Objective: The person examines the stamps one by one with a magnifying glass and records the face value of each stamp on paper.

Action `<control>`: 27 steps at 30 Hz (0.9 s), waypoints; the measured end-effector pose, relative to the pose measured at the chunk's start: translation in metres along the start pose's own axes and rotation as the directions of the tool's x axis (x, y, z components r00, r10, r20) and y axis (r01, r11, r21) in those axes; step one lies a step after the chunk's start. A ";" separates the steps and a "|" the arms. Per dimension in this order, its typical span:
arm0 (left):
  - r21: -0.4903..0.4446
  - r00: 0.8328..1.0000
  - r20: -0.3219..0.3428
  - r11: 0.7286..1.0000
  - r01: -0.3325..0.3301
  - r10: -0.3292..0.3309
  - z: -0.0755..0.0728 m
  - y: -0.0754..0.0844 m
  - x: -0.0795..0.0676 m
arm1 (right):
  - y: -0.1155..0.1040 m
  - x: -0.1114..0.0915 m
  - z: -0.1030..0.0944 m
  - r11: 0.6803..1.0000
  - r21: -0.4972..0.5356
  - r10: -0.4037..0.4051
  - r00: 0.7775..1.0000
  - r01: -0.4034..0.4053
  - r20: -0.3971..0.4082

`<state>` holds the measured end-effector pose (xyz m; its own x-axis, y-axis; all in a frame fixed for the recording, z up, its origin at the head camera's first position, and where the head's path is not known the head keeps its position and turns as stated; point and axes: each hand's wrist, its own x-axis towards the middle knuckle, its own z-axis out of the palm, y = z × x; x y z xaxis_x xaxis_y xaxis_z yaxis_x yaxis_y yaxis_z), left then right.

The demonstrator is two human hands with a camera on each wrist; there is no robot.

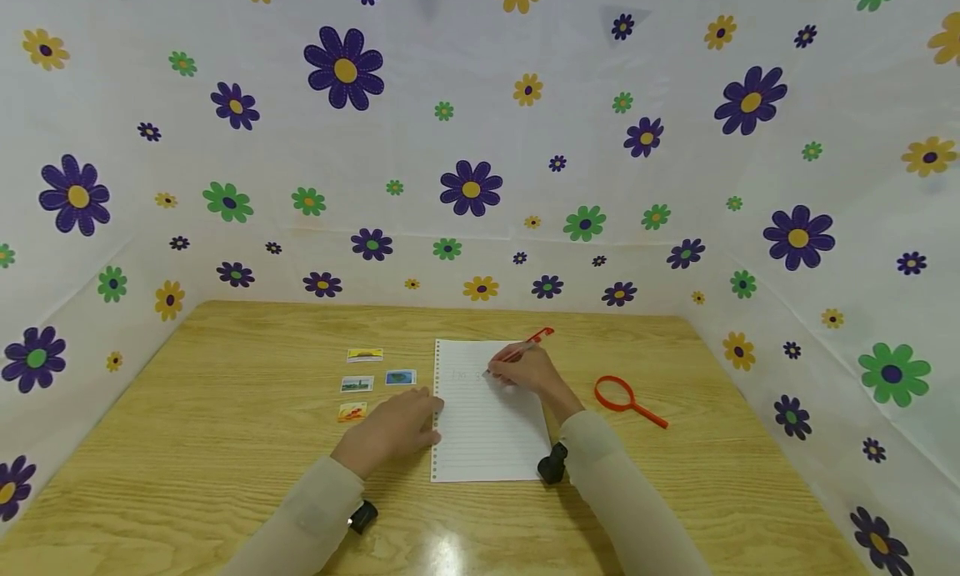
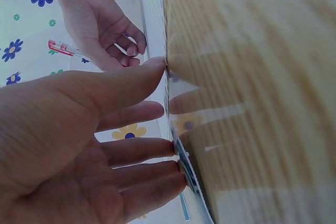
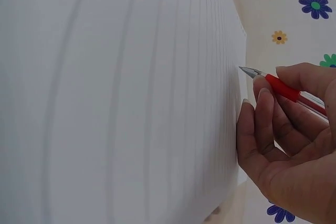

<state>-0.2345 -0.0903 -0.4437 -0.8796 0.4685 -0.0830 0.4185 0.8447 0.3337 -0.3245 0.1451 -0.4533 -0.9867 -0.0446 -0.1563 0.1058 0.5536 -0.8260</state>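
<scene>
My right hand (image 1: 525,368) pinches a pen (image 3: 283,88) with a red grip and clear barrel, its tip at the paper. The lined sheet of paper (image 1: 487,434), with punched holes down its left side, carries a few faint marks near the top. My left hand (image 1: 397,426) lies at the sheet's left edge, thumb and fingertips touching down there. In the left wrist view its fingers (image 2: 142,174) are nearly straight and hold nothing. A thin card (image 2: 191,177) stands edge-on by those fingertips.
Several small picture cards, among them a blue one (image 1: 401,378) and a yellow one (image 1: 364,355), lie left of the paper. A red magnifying glass (image 1: 628,401) rests to the right. Flowered cloth (image 1: 480,259) walls the wooden table (image 1: 187,443) at back and sides.
</scene>
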 end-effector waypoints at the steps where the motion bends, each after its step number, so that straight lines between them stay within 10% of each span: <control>1: 0.002 1.000 0.000 1.000 0.001 -0.001 0.000 0.000 0.000 | 0.000 0.000 0.000 1.000 -0.005 0.002 1.000 -0.002 0.003; 27: -0.013 1.000 0.005 1.000 -0.009 0.009 -0.003 0.001 -0.001 | 0.001 0.001 0.000 1.000 -0.009 0.007 1.000 -0.007 -0.007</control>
<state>-0.2337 -0.0905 -0.4409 -0.8746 0.4773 -0.0850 0.4231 0.8372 0.3466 -0.3250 0.1455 -0.4548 -0.9869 -0.0348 -0.1577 0.1112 0.5617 -0.8198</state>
